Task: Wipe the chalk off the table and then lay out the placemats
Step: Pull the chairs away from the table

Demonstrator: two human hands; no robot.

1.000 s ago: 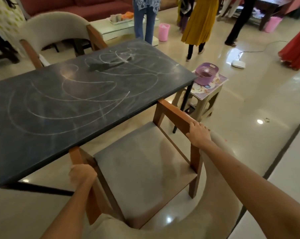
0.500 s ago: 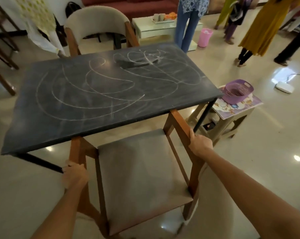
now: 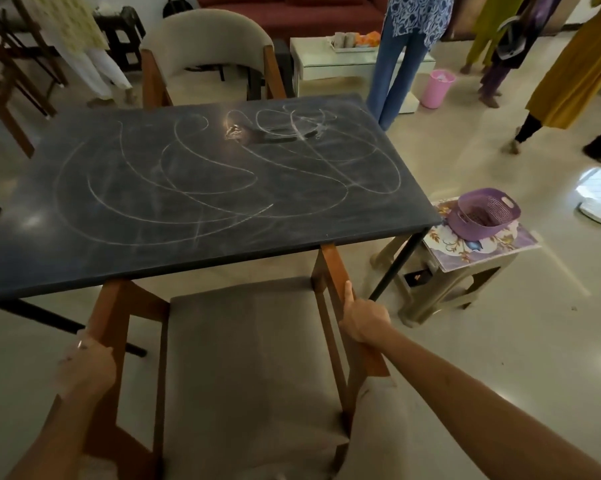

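My left hand (image 3: 84, 370) grips one wooden arm of the chair (image 3: 243, 368) at lower left; my right hand (image 3: 363, 322) curls round the other arm — both closed on the wood. Above them the dark table (image 3: 84, 251) fills the middle of the frame, covered in looping chalk lines (image 3: 202, 188). At right a purple basket (image 3: 482, 213) sits on placemats (image 3: 479, 245).

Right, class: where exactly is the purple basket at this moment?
In the head view, the purple basket sits to the right of the table, on a floral mat atop a small beige stool just beyond the table's near right corner.
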